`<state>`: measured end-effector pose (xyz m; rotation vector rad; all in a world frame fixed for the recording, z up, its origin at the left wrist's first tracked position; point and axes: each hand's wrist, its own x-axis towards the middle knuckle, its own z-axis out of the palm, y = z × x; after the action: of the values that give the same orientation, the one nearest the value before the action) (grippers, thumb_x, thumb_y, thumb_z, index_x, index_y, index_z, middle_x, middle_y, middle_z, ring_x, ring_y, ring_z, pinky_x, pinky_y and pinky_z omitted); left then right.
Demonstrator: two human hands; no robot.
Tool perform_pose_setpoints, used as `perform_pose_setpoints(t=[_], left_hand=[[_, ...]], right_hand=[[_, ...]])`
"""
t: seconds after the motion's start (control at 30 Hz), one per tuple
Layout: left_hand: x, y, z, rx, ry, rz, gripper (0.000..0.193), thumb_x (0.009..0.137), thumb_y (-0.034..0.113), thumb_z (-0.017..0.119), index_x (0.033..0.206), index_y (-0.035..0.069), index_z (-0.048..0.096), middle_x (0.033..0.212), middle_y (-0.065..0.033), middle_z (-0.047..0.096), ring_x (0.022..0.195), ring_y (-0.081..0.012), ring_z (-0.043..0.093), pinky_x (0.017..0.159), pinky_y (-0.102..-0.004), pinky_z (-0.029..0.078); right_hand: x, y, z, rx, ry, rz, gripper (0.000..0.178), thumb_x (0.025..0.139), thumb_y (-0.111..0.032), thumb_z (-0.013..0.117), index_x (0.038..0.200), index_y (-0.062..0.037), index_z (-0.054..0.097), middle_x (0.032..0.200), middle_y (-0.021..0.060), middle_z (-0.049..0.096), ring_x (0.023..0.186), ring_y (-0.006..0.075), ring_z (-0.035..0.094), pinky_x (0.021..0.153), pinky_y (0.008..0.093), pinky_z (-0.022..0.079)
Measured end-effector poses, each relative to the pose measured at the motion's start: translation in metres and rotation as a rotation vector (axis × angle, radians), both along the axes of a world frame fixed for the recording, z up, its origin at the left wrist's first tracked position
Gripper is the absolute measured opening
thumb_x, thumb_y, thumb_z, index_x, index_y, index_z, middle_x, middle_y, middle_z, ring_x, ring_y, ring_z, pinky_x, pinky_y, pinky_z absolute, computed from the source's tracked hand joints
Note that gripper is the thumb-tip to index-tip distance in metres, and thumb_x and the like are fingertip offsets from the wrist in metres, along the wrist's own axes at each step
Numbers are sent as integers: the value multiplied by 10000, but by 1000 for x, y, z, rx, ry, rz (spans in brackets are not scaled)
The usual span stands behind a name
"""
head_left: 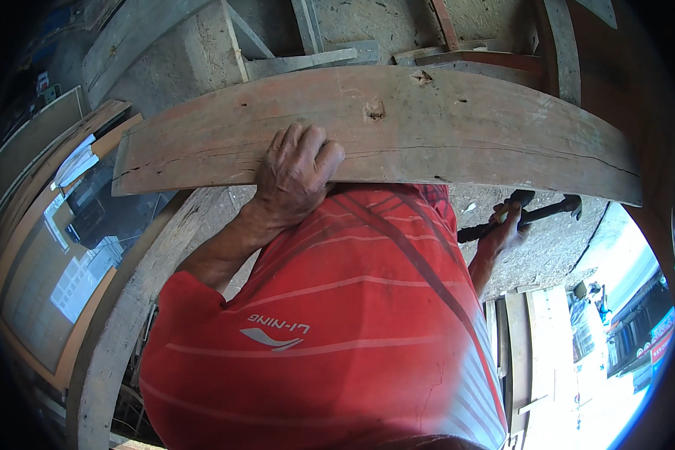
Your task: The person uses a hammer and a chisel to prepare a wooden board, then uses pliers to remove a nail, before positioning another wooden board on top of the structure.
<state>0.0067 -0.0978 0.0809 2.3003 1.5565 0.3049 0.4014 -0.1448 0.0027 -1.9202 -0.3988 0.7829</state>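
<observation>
A long, wide plank lies across the front of the person, and its near edge is by the belly of the red shirt. The plank is old and brown-gray, a bit pink in spots. A thin dark crack runs along it, nearer to the person's side, and goes behind the left hand. Two rough holes show near the middle and the far edge, and there are small dark marks too. Pale scuffs show toward the right. Its edges look curved, but the camera bends straight lines, so I cannot tell its true shape.

The left hand is on the plank at the near edge. Its fingers are bent and close together, with the tips hidden, so I cannot tell if they squeeze the wood.

The right hand is past the near edge, over to the right. Its fingers are wrapped around a black hammer. Another dark piece sticks up by the fingers.

Papers lie far left, near a beam. More boards are at the lower right.
</observation>
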Motion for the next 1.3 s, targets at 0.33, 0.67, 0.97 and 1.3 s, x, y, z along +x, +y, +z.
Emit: perform_pose_setpoints(t=[0.33,0.67,0.97,1.3], left_hand=[[-2,8,7,-35,-16,9,356,707,166,792,953,29,574,926,-149,507,843,-353,544,730,-465,456],[-11,38,26,-91,-115,-8,417,636,150,850,912,27,562,898,-141,508,858,-348,556,752,-467,468],[-25,65,44,-68,-54,-60,440,653,192,880,952,44,594,961,-141,597,937,-345,622,794,-449,517],[-59,193,-11,29,236,177,764,928,748,489,1085,28,693,852,-206,690,857,-388,677,799,-520,528]], right_hand=[[3,2,0,28,-12,26,282,926,-185,740,1082,-33,561,745,83,632,567,128,564,464,242,424],[1,27,3,128,-39,40,282,927,-184,748,1063,-30,555,734,80,633,551,117,556,455,241,416],[2,30,0,113,-58,78,273,936,-218,743,1074,-48,580,760,84,688,566,111,588,481,239,431],[-18,31,-3,273,-37,193,275,906,-200,787,1025,-45,593,722,78,676,576,105,592,517,244,449]])
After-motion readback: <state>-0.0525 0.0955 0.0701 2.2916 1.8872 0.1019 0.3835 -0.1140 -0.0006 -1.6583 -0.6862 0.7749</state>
